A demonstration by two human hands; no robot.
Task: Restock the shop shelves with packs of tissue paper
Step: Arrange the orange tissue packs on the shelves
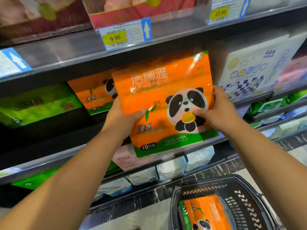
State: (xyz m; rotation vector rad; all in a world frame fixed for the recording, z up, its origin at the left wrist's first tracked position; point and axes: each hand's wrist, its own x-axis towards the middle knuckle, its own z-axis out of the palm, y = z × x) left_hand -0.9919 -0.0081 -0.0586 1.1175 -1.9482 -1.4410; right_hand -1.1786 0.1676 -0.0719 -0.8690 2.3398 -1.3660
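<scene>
Behind the orange pack (157,100), a matching pack (90,95), half visible.

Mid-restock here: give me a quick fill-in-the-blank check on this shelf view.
The left hand and right hand grip one pack printed with a ___.
A matching pack lies in the black ___.
The yellow price tag on the left reads ___.
Missing words: panda; basket; 9.90.

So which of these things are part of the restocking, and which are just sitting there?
In the job: orange panda pack, held by left hand and right hand; matching shelved pack; spare pack in black basket.
Just there: green pack; white cartoon pack; price tags.
</scene>
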